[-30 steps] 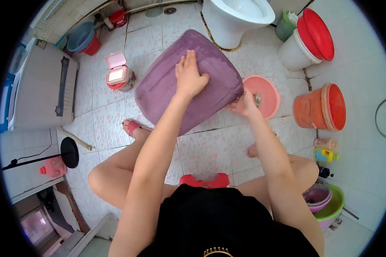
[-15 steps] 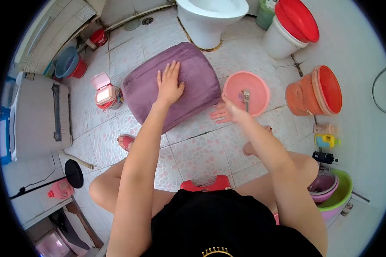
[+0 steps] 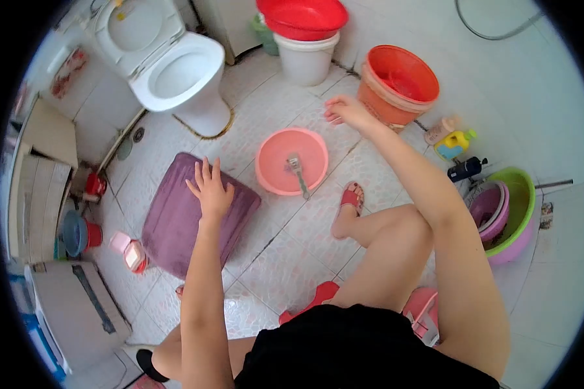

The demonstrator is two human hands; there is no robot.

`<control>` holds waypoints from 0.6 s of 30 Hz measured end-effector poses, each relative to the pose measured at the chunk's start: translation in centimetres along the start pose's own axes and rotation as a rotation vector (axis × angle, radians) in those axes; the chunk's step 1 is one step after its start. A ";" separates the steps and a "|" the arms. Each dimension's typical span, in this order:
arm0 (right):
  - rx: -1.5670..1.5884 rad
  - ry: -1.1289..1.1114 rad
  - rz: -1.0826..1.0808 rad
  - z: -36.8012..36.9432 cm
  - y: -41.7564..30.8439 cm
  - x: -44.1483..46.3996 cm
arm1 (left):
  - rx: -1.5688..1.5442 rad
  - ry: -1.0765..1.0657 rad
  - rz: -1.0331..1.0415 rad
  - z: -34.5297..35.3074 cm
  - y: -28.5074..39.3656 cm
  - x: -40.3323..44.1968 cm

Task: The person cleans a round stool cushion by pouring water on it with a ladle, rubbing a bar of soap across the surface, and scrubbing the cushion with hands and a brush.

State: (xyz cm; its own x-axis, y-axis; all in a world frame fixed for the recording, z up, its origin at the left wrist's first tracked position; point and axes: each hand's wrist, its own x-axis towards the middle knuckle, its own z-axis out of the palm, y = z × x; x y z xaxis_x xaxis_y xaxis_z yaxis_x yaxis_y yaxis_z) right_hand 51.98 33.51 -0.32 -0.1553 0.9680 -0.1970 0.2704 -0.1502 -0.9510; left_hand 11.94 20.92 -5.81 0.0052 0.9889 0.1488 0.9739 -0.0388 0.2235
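A purple cushion-like block with a fabric surface (image 3: 175,214) lies on the tiled floor. My left hand (image 3: 212,194) is spread out over its upper part; I cannot tell whether the palm presses on it. My right hand (image 3: 349,111) is raised in front of the orange bucket (image 3: 386,107), fingers loosely stretched to the left, with nothing in them. Between the hands stands a pink basin (image 3: 263,165). A brush with a pale green handle (image 3: 296,172) leans inside it, the handle end at the rim.
A toilet (image 3: 188,78) stands behind the cushion. A white bucket (image 3: 305,61) with a red basin (image 3: 305,19) on top is at the back. Bottles, including a yellow one (image 3: 453,146), and nested basins with a green outer one (image 3: 522,194) line the right wall. A wipes tub (image 3: 133,256) stands left.
The view has turned to the right. My right hand has moved away from beside the pink basin, up to the orange bucket. My left hand stays over the cushion, now nearer its upper edge.
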 end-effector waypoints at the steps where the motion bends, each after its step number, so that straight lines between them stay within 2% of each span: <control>1: -0.149 0.185 -0.111 -2.0 -0.7 -1.0 | -0.002 -0.043 0.003 0.3 1.2 0.6; 2: -0.296 0.367 -0.216 -4.3 -1.4 -2.0 | 0.002 -0.087 0.004 0.7 2.2 1.1; 3: -0.383 0.490 -0.232 -6.3 -1.3 -2.4 | -0.051 -0.155 -0.034 1.6 2.3 1.3; 5: -0.485 0.684 -0.162 -11.0 -0.7 -2.1 | 0.052 -0.207 -0.071 2.8 1.8 1.4; 7: -0.288 0.798 -0.078 -16.5 2.5 0.5 | 0.083 -0.208 -0.123 2.8 2.9 1.9; 8: -0.186 0.850 -0.039 -18.7 4.0 2.0 | 0.062 -0.157 -0.066 3.4 3.7 2.7; 11: -0.308 0.739 0.133 -23.2 5.7 5.8 | -0.047 -0.040 0.147 4.8 8.1 5.7; 14: 0.123 0.645 0.339 -23.8 6.7 9.3 | -0.189 -0.038 0.420 4.2 18.1 9.6; 16: 0.428 0.669 0.384 -22.1 4.6 9.3 | -0.264 -0.046 0.571 4.3 24.9 12.3; 18: 0.596 0.714 0.411 -22.4 6.1 11.4 | -0.308 -0.041 0.707 6.1 30.5 15.1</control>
State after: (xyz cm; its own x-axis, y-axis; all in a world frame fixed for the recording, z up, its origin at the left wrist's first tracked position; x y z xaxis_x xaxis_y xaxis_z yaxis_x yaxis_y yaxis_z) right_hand 73.12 48.14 -3.02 0.4996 0.6835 -0.5322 -0.3726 -0.3850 -0.8443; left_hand 43.07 35.51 -2.62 0.6166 0.7187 0.3215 0.6292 -0.6952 0.3475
